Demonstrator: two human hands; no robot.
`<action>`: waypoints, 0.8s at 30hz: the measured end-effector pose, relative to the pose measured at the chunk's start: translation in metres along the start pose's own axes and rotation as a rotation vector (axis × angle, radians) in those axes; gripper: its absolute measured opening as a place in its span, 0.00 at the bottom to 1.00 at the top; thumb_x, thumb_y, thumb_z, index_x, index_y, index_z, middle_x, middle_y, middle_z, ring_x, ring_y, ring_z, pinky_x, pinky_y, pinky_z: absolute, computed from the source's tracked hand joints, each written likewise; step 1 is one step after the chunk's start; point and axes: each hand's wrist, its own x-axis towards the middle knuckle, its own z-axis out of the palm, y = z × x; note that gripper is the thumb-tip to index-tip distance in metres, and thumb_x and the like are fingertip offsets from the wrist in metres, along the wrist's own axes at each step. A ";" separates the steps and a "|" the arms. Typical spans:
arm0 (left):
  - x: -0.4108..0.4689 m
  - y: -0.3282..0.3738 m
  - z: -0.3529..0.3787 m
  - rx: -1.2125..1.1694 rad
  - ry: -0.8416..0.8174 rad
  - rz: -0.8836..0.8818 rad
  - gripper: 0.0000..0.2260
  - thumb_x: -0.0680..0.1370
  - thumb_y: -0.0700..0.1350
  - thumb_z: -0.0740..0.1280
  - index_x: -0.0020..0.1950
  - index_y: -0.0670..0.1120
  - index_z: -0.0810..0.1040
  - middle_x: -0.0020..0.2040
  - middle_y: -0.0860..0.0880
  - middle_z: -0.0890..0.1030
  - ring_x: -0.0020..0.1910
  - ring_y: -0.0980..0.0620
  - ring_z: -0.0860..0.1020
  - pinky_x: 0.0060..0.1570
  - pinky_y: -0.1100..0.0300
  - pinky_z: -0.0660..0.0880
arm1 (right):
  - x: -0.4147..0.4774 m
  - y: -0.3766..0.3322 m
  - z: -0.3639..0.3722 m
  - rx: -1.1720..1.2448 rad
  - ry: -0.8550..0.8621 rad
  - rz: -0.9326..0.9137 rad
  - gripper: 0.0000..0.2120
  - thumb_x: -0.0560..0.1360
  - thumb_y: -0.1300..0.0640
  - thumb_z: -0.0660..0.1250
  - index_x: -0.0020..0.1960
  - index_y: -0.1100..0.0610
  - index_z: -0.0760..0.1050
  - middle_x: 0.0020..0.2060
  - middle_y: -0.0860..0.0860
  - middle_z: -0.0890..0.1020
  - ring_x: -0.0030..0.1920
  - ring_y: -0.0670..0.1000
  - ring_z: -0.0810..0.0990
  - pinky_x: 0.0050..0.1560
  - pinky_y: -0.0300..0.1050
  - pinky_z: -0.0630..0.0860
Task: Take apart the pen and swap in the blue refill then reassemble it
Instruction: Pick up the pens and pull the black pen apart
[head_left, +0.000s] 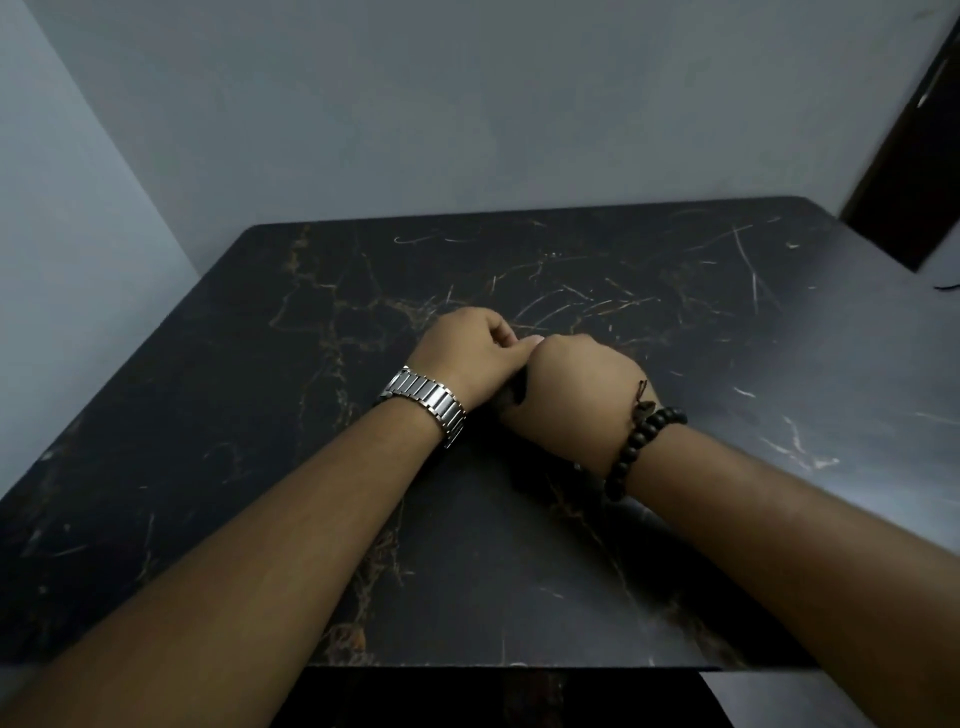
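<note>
Both my hands meet in closed fists above the middle of the dark marble table (675, 312). My left hand (470, 353), with a silver watch on its wrist, touches my right hand (571, 400), which wears a dark bead bracelet. Between the two fists only a short dark piece of the pen (513, 392) shows, and both hands grip it. The rest of the pen is hidden inside the fingers. No blue refill is in sight.
The table has gold veins and pale scratches, and its near edge (519, 666) runs just below my forearms. Grey walls stand behind and to the left. A dark door frame (904, 171) stands at the far right.
</note>
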 end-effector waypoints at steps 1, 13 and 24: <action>0.000 0.000 -0.001 -0.037 0.002 -0.016 0.14 0.74 0.59 0.71 0.42 0.49 0.83 0.34 0.53 0.83 0.34 0.55 0.80 0.36 0.59 0.76 | 0.001 0.000 0.000 0.010 -0.002 0.000 0.12 0.75 0.42 0.64 0.49 0.51 0.73 0.36 0.48 0.74 0.32 0.47 0.73 0.32 0.44 0.74; -0.013 0.017 -0.019 -0.925 -0.295 -0.173 0.12 0.78 0.51 0.70 0.53 0.43 0.85 0.41 0.50 0.85 0.37 0.55 0.82 0.35 0.59 0.75 | -0.014 0.022 -0.019 0.788 0.127 0.096 0.14 0.75 0.53 0.70 0.38 0.62 0.82 0.28 0.54 0.82 0.19 0.40 0.72 0.21 0.32 0.68; -0.024 0.022 -0.023 -0.992 -0.367 -0.293 0.16 0.70 0.51 0.75 0.52 0.44 0.85 0.44 0.49 0.86 0.46 0.49 0.81 0.57 0.48 0.77 | -0.023 0.027 -0.015 1.103 -0.067 0.187 0.12 0.79 0.53 0.68 0.47 0.61 0.84 0.25 0.48 0.79 0.21 0.43 0.71 0.23 0.36 0.68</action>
